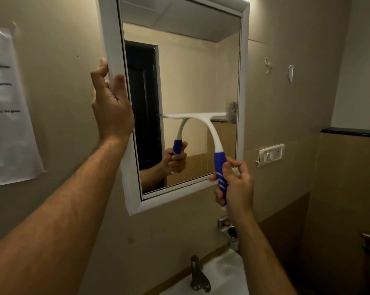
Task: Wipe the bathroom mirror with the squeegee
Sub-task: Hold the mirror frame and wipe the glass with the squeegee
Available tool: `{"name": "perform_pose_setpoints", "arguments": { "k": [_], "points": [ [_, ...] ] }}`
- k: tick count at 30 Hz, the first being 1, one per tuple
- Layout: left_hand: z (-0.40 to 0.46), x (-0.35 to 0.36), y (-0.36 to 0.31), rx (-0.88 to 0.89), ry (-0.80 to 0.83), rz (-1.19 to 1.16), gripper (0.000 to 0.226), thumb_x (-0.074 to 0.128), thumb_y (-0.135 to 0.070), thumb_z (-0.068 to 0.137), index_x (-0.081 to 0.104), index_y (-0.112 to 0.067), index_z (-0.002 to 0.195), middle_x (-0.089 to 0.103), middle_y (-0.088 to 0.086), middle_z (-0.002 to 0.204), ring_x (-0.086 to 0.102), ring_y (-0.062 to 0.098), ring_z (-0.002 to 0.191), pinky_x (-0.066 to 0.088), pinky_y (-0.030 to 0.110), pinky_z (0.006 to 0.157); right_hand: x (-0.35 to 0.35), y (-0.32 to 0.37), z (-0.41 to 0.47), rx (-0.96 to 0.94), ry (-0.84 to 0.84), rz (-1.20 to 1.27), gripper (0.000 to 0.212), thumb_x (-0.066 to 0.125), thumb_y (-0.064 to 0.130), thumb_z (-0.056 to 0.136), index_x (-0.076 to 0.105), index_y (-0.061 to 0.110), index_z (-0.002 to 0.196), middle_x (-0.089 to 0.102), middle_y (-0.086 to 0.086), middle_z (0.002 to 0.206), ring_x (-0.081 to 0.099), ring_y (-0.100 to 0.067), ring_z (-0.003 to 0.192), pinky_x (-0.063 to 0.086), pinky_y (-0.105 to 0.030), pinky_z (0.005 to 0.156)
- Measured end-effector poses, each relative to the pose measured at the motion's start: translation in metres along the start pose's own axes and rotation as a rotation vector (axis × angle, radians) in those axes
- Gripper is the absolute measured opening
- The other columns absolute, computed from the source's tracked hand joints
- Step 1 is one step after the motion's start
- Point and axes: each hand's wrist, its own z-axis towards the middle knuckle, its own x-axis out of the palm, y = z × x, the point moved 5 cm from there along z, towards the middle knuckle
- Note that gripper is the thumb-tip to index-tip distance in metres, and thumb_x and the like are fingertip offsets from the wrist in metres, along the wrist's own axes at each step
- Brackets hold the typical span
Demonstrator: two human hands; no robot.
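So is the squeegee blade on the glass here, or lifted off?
On the glass. The squeegee blade lies level against the mirror, meeting its own reflection with no gap, while the right hand grips the blue handle.

Dim, warm yellowish light throughout, brightest at a strip above the mirror [180, 92] top. Soft shadows along walls and lower corners. Slight blur overall; print on the paper notice [7, 107] unreadable. Wide-angle bending of straight lines near the edges.

glossy mirror [192, 71], plastic squeegee [203, 120]
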Motion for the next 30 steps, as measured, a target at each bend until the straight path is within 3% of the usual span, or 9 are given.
{"name": "perform_pose_setpoints", "arguments": {
  "k": [2,5,9,13,16,22,28,30],
  "points": [
    [-0.008,-0.001,0.005,-0.004,0.01,-0.004,0.05,0.034,-0.047,0.102,0.034,-0.02,0.144,0.062,0.015,0.122,0.066,0.02,0.089,0.04,0.0,0.051,0.005,0.018,0.015,-0.05,-0.003,-0.002,0.013,0.053,0.043,0.092,0.061,0.041,0.102,0.07,-0.01,0.087,0.055,-0.013,0.047,0.042,-0.024,0.037],
    [-0.019,-0.004,0.009,0.002,0.013,0.017,0.05,0.034,-0.048,0.102,0.032,-0.023,0.146,0.061,0.016,0.123,0.065,0.023,0.092,0.039,0.0,0.051,0.015,0.037,0.029,-0.103,0.031,-0.017,0.024,0.05,0.041,0.095,0.059,0.052,0.114,0.068,-0.007,0.087,0.053,-0.01,0.048,0.041,-0.022,0.037],
    [-0.024,-0.006,0.011,0.006,-0.006,0.041,0.051,0.033,-0.049,0.102,0.033,-0.023,0.146,0.062,0.015,0.116,0.062,0.018,0.083,0.036,-0.001,0.051,0.012,0.024,0.021,-0.086,0.047,-0.026,0.036,0.05,0.053,0.081,0.06,0.059,0.116,0.066,-0.009,0.103,0.054,-0.004,0.054,0.042,-0.019,0.04],
    [-0.025,-0.006,0.01,0.009,-0.031,0.045,0.051,0.034,-0.047,0.102,0.035,-0.02,0.145,0.059,0.004,0.099,0.051,0.002,0.066,0.033,-0.003,0.051,-0.012,-0.026,-0.005,0.005,0.008,-0.059,0.032,0.049,0.042,0.092,0.061,0.055,0.119,0.067,-0.01,0.091,0.055,-0.007,0.054,0.043,-0.02,0.041],
    [-0.026,-0.006,0.011,0.001,-0.044,0.036,0.051,0.035,-0.046,0.102,0.036,-0.019,0.145,0.053,0.003,0.088,0.047,-0.001,0.06,0.035,-0.001,0.05,-0.029,-0.044,-0.016,0.053,-0.025,-0.069,0.033,0.049,0.032,0.096,0.062,0.051,0.119,0.068,-0.005,0.079,0.054,-0.006,0.049,0.043,-0.02,0.041],
    [-0.024,-0.006,0.012,-0.002,-0.023,0.021,0.052,0.034,-0.048,0.102,0.036,-0.018,0.144,0.055,0.015,0.084,0.05,0.007,0.061,0.037,0.004,0.048,-0.009,0.003,0.013,-0.058,0.035,-0.08,0.037,0.046,0.048,0.09,0.055,0.06,0.123,0.068,-0.006,0.093,0.05,-0.003,0.047,0.042,-0.02,0.04],
    [-0.023,-0.007,0.012,0.007,-0.031,0.027,0.051,0.035,-0.047,0.102,0.038,-0.017,0.143,0.058,0.018,0.086,0.056,0.019,0.067,0.035,0.004,0.049,-0.008,-0.014,0.001,-0.038,0.08,-0.157,0.04,0.039,0.035,0.101,0.049,0.066,0.123,0.063,-0.011,0.105,0.053,-0.003,0.052,0.043,-0.019,0.042],
    [-0.023,-0.007,0.011,0.01,-0.039,0.028,0.051,0.035,-0.046,0.102,0.039,-0.016,0.143,0.058,0.014,0.088,0.056,0.018,0.069,0.034,0.001,0.051,-0.017,-0.035,-0.016,0.005,0.079,-0.164,0.043,0.04,0.031,0.101,0.05,0.068,0.119,0.063,-0.011,0.1,0.056,-0.003,0.054,0.045,-0.019,0.044]
  ]
}}
